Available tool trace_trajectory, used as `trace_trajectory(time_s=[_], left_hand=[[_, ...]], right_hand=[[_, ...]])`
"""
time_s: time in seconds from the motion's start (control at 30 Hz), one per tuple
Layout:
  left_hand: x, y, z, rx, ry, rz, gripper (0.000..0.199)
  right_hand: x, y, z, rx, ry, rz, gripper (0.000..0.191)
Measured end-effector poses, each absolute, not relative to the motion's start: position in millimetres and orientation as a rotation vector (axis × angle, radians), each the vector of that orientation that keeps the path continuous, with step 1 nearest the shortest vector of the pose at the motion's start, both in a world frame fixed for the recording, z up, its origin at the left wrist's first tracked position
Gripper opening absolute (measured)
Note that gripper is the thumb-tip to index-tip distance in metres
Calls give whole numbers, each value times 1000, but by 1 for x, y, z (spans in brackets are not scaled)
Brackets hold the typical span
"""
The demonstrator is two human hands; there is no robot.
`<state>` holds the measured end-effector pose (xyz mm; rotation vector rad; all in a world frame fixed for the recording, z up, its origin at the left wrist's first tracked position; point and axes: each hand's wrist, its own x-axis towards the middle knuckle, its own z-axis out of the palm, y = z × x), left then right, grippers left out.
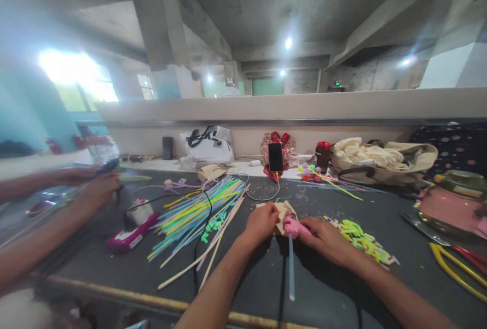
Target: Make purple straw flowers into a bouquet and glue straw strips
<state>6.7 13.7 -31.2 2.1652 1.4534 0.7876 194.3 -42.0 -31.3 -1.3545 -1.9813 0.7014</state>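
My right hand is wrapped round a pink glue gun at the middle of the dark table. A translucent glue stick juts out of the gun towards me. Just left of the gun, my left hand is closed in a pinch at the edge of a beige piece; what its fingertips hold is too small to name. The gun's tip lies over the beige piece and is partly hidden.
Coloured sticks and green bits lie left, by a magenta power strip. Yellow-green pieces and scissors are right. A phone stands behind. Another person's hands work at far left.
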Motion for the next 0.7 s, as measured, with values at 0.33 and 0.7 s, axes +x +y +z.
trace_trajectory(time_s=[0.33,0.7], left_hand=[[3,-3,-37,2176,1477,735,14],[11,-30,-31,1744,1294,1051,9]], right_hand=[[234,-38,-15,-1249,-1505,1124,39],[211,-51,-13,-988,-1269,1416,42]])
